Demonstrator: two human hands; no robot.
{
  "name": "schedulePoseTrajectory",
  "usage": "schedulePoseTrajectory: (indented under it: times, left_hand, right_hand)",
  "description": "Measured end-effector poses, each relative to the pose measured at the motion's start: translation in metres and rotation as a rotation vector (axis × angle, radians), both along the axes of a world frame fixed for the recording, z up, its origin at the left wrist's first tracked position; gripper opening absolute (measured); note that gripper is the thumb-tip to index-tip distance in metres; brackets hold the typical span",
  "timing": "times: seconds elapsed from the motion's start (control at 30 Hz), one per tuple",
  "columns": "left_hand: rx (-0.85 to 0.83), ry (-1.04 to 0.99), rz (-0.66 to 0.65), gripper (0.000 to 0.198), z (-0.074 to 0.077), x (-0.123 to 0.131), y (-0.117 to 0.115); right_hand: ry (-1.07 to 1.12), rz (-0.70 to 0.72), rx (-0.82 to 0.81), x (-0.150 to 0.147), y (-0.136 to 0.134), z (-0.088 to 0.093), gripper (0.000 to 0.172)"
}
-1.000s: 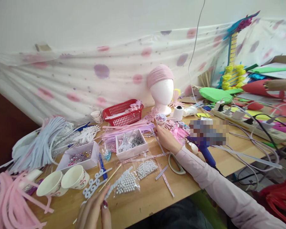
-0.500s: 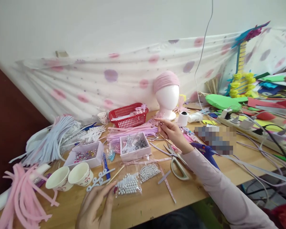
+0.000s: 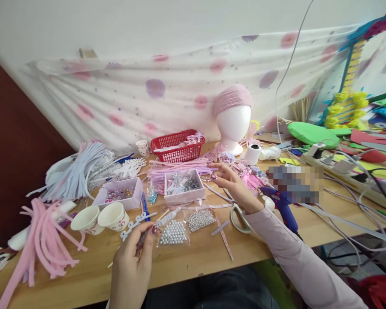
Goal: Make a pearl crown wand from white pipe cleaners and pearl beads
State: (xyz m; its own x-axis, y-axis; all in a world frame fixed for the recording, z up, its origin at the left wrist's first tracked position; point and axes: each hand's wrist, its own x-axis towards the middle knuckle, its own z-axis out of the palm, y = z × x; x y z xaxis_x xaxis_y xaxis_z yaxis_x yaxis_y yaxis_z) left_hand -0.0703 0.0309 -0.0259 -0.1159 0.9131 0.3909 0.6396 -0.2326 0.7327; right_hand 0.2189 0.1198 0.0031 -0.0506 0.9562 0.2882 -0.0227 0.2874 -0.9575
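Cup (image 3: 233, 162) — seemingly before mannequin head (image 3: 233, 122)

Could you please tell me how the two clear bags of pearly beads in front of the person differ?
The left bead bag holds beads that look larger; those in the right bead bag look smaller. The left bead bag lies nearer the left hand; the right bead bag lies farther from it. Both are clear, hold whitish round beads and lie on the table.

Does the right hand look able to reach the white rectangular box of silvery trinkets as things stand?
Probably yes: the right hand hovers near the white rectangular box, with nothing tall standing between them.
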Motion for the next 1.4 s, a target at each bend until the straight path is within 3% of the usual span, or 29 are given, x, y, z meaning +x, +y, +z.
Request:
schedulePoseTrajectory:
  times: [0.13, 0.27, 0.37, 0.53, 0.63, 0.73, 0.8, 0.9, 1.0, 1.1, 1.23, 1.4]
  left_hand:
    - [-0.015, -0.07, -0.001, 0.031, -0.001, 0.003, 0.002]
    - [-0.051, -0.115, -0.071, 0.036, 0.008, 0.009, 0.003]
    - [-0.085, -0.162, -0.092, 0.034, 0.016, 0.013, 0.001]
    - [-0.266, -0.413, -0.199, 0.035, 0.023, 0.02, -0.007]
    - [-0.407, -0.644, -0.319, 0.035, 0.024, 0.026, -0.01]
    - [-0.484, -0.943, -0.399, 0.031, 0.029, 0.033, -0.006]
    - [-0.456, -1.172, -0.443, 0.028, 0.036, 0.04, 0.002]
    - [-0.323, -1.479, -0.468, 0.031, 0.054, 0.049, 0.017]
    - [-0.237, -1.611, -0.407, 0.04, 0.072, 0.056, 0.029]
    - [-0.191, -1.684, -0.347, 0.043, 0.08, 0.055, 0.037]
    - [-0.091, -1.793, -0.273, 0.045, 0.077, 0.038, 0.049]
    - [0.132, -1.849, -0.216, 0.045, 0.074, -0.014, 0.06]
  right_hand:
    - [-0.024, 0.094, -0.022, -0.014, 0.002, -0.013, 0.039]
    - [-0.043, 0.095, -0.024, -0.02, 0.004, -0.021, 0.039]
    - [0.04, 0.062, 0.001, -0.02, -0.01, -0.003, 0.046]
    - [0.281, 0.024, 0.032, -0.032, -0.04, 0.04, 0.041]
    - [0.156, 0.115, 0.036, -0.046, -0.048, 0.041, 0.031]
    - [-0.088, 0.184, -0.045, -0.065, -0.056, 0.025, 0.029]
    - [-0.267, 0.22, -0.061, -0.077, -0.063, 0.014, 0.032]
    - [-0.496, 0.332, -0.016, -0.092, -0.072, 0.006, 0.023]
    - [-0.501, 0.422, 0.069, -0.097, -0.076, 0.008, 0.029]
    - [-0.498, 0.443, 0.118, -0.093, -0.078, 0.014, 0.032]
    - [-0.619, 0.489, 0.12, -0.083, -0.082, 0.017, 0.034]
    - [-0.872, 0.531, 0.188, -0.057, -0.081, 0.017, 0.035]
